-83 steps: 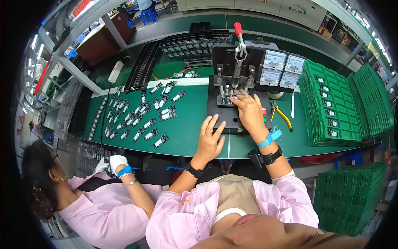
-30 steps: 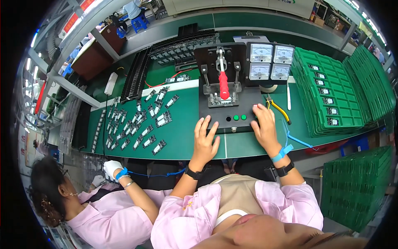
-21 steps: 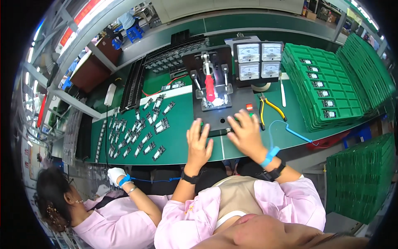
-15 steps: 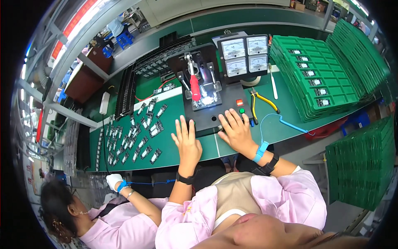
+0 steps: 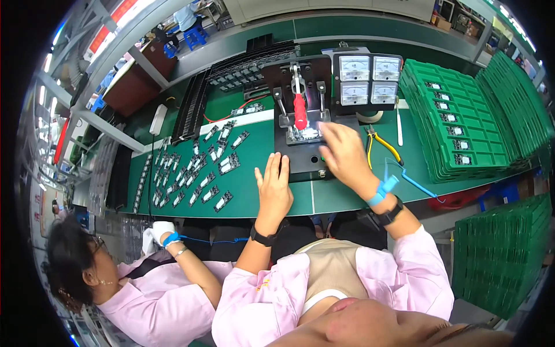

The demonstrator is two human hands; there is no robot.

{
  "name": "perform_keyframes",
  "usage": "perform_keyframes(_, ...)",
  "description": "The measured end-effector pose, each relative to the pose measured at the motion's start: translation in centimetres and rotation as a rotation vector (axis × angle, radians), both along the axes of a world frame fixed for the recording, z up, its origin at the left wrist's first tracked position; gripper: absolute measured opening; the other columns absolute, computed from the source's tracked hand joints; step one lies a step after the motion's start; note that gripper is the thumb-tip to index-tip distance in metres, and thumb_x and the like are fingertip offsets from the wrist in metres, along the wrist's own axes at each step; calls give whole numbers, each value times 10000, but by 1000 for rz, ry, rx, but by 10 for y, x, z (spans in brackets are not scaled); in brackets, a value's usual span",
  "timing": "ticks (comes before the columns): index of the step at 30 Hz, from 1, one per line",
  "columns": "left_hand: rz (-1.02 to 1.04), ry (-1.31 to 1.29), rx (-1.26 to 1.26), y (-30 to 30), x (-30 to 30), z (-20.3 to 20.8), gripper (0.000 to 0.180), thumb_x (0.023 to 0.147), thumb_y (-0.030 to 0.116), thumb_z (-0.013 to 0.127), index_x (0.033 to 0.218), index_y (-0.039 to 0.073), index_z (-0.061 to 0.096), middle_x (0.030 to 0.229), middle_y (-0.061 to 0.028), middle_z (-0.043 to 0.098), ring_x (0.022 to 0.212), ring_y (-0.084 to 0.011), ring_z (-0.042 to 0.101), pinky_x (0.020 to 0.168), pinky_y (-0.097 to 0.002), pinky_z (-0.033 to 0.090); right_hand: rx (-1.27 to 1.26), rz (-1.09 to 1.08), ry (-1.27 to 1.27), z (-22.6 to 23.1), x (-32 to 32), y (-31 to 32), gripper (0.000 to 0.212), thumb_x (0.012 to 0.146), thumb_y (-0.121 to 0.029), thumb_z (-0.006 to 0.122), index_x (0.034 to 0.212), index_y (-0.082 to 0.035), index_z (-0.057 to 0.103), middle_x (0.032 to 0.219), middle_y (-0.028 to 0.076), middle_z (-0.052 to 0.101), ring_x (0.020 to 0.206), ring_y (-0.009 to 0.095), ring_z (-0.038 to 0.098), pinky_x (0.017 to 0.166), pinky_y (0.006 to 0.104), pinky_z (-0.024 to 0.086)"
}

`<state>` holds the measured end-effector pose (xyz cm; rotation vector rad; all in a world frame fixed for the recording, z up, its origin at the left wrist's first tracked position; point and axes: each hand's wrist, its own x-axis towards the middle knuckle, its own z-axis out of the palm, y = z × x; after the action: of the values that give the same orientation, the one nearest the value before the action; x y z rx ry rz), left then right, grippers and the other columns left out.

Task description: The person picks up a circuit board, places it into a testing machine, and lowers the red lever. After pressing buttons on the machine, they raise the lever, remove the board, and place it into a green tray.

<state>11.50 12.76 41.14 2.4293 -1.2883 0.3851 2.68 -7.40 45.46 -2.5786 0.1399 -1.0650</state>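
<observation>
In front of me stands a black test fixture [image 5: 296, 164] with a red-handled toggle clamp [image 5: 300, 113]. A brightly lit circuit board [image 5: 306, 133] sits under the clamp. My left hand [image 5: 274, 191] lies with fingers stretched out at the fixture's front left edge, holding nothing. Over the fixture's right side is my right hand [image 5: 348, 155], its fingers apart and pointing at the lit board and the clamp handle. I cannot tell whether its fingertips touch the fixture. The right hand hides the red and green buttons. A blue wrist strap [image 5: 383, 191] circles my right wrist.
Many small circuit boards [image 5: 196, 170] lie on the green table to the left. Four-dial meter box [image 5: 370, 81] stands behind; yellow-handled pliers [image 5: 386, 147] and a white-handled tool [image 5: 399, 127] lie right. Green trays [image 5: 491, 136] are stacked farther right. A co-worker's gloved hand [image 5: 162, 230] is at lower left.
My right hand has moved forward and off the button area toward the clamp. My left hand stays by the front left edge. The whole view has shifted a little.
</observation>
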Motion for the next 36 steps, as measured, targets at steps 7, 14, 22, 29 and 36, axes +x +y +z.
perform_keyframes(7,-26,33,20,-5,0,2,688,774,-85,502,1443,16,381,1475,-194,387,1381,-350,366,1072,-664,264,-201,10,-27,-10,58,28,544,831,-153,662,1324,15,504,1200,148,584,1100,281,563,874,418,420)
perform_keyframes(14,-33,94,-156,-6,-1,-10,719,754,-71,505,1455,25,378,1463,-177,409,1354,-349,394,1090,-637,257,-244,289,-48,22,36,0,614,832,-212,679,1384,-47,467,1381,123,519,1212,247,528,976,429,393)
perform_keyframes(22,-119,81,-344,-5,17,-37,755,711,-85,483,1453,12,379,1417,-159,467,1298,-347,449,1103,-580,268,-410,266,-295,128,71,-49,650,808,-226,713,1398,-101,472,1490,109,434,1305,281,471,1088,474,313)
perform_keyframes(29,-164,74,-449,-4,18,-36,776,676,-111,474,1441,-12,398,1376,-207,489,1225,-380,478,1072,-470,341,-380,269,208,28,41,-13,73,771,-88,619,818,-32,614,842,138,678,603,280,662,513,418,505)
perform_keyframes(36,-238,95,-441,-6,23,-40,766,672,-117,470,1430,-17,413,1385,-212,480,1245,-381,470,1069,-441,361,-425,159,173,-10,48,-16,94,753,-87,621,776,1,643,723,148,674,619,303,690,510,394,536)
